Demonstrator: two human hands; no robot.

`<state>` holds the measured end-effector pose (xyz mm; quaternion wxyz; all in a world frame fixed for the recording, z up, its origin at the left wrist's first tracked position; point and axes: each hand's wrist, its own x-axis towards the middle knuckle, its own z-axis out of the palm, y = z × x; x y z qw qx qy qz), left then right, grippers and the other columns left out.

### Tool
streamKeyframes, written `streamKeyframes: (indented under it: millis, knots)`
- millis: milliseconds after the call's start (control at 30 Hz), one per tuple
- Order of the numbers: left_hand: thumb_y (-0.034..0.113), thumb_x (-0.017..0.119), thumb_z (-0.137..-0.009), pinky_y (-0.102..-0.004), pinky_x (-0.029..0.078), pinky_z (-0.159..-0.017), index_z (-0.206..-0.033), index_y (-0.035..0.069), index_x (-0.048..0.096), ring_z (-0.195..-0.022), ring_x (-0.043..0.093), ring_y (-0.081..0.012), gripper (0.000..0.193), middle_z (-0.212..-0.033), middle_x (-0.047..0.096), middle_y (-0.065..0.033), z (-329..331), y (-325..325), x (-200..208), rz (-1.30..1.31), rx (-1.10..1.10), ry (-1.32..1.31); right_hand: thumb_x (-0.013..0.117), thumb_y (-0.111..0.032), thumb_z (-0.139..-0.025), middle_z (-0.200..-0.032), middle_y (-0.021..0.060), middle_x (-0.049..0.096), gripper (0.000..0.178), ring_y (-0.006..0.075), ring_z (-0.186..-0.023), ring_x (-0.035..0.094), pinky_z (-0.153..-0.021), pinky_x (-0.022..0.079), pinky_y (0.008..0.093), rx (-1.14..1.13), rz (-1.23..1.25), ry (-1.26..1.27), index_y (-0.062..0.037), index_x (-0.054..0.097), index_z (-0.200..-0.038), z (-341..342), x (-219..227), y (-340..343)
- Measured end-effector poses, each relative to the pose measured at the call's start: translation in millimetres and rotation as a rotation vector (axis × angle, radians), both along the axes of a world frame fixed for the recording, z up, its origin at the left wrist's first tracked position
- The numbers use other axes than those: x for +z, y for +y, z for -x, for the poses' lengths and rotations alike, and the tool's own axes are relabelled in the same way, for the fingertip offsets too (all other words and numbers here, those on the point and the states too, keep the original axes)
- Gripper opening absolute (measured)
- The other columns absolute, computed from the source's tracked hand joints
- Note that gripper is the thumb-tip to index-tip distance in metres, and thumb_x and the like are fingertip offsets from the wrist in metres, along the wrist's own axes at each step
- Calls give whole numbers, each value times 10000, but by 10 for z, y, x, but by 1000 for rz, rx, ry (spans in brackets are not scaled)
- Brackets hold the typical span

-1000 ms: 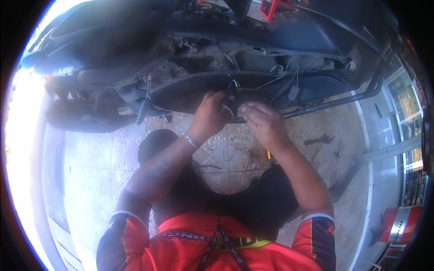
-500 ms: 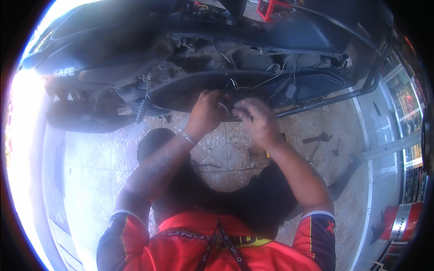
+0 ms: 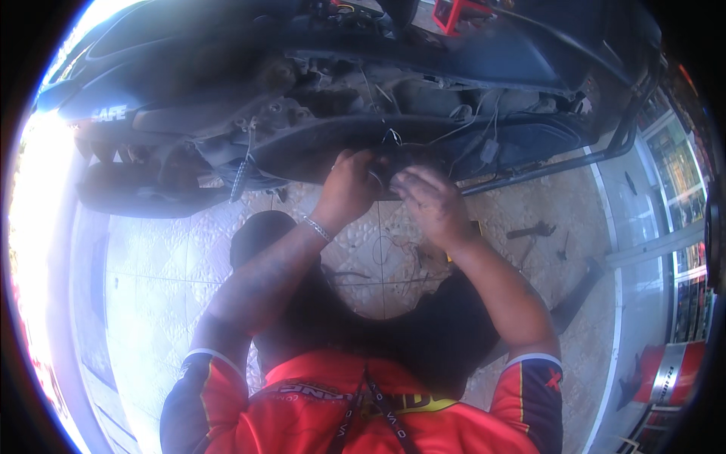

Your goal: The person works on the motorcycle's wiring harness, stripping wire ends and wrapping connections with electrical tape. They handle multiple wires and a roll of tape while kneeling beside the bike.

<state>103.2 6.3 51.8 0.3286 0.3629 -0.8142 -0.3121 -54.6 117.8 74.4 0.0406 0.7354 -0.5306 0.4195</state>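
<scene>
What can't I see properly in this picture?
In the head view:
What, if anything, the left hand and right hand hold: blurred, and partly covered by the hands themselves.
The yellow thing: partly hidden by the right forearm.
The red frame: cut off by the top edge.

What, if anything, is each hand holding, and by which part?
The left hand perhaps holds a small pale-edged curved thing, gripped part unclear; the right hand is too blurred to tell.
</scene>
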Motion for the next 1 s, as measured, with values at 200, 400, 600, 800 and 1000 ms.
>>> streamKeyframes:
  millis: [200,400,600,800,1000]
  knots:
    - [184,670,-923,-426,505,-901,-1105,-5,681,-1031,616,-381,263,-1055,647,-218,-2,-8,20,39,-37,-33,724,-12,-835,-1045,122,695,215,306,-913,700,-784,579,381,-22,30,1,-20,711,-1050,20,-62,-25]
    - [87,634,-856,-421,499,-947,-1158,-7,669,-1081,621,-388,318,-1102,641,-236,-5,51,88,-23,-80,69,773,-1,-828,-1023,110,720,235,240,-947,717,-792,592,348,-54,11,-171,-28,740,-1058,142,68,-69]
    - [99,634,-888,-412,505,-941,-1159,-16,666,-1076,631,-384,296,-1116,628,-237,2,85,123,-44,-133,91,777,2,-824,-1033,98,725,227,217,-944,722,-797,595,325,2,-31,-80,-26,752,-1048,211,262,-29]
    - [103,641,-927,-407,518,-905,-1146,-16,673,-1036,635,-367,252,-1075,618,-222,28,115,104,-119,-165,72,770,-17,-816,-1029,103,718,203,251,-947,710,-807,584,351,16,-92,74,-32,745,-1016,251,426,49]
    - [69,677,-874,-399,507,-912,-1148,-10,681,-1015,621,-348,285,-1029,627,-205,54,115,40,-26,-178,30,712,-106,-857,-1055,90,675,170,292,-952,672,-818,559,402,-9,-61,358,-55,687,-1017,267,423,58]
